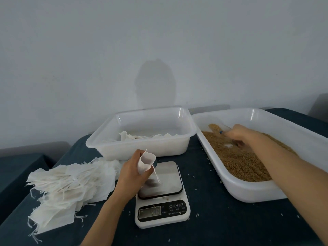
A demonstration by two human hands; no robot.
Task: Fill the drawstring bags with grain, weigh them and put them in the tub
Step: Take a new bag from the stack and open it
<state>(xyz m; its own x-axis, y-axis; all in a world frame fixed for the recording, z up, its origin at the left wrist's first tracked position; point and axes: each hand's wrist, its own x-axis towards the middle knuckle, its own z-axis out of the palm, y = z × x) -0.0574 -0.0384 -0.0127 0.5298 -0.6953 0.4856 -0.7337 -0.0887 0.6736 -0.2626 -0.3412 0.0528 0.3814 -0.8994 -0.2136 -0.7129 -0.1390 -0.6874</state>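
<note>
White fabric is pinched between the fingers (135, 157) and thumb of the left hand (132, 172), which hold a small drawstring bag (146, 161) upright with its mouth open. The bag hangs above the far left corner of the scale (161, 197), and its string (157, 176) trails down over the steel plate. Whether the bag holds any grain cannot be seen.

To the right, the fingers (229, 133) of the right hand (237, 134) are curled round the handle of a clear scoop (217, 127). The scoop is blurred and hard to make out, apart from a small blue spot by the fingertips and some grain heaped in it. Hand and scoop are down in the grain (245, 162), which fills the right tub (248, 192). That tub's right side is cut off by the frame.

The scale's display (150, 212) is too blurred to read. Beyond the scale stands the far tub (142, 146), with pale bags (142, 136) lying in the bottom, partly hidden by its near wall. A loose pile of flat empty bags (71, 181) lies on the left of the dark bench (221, 219), just beside the left wrist. Stray grains dot the bench near the scale and the right tub.
</note>
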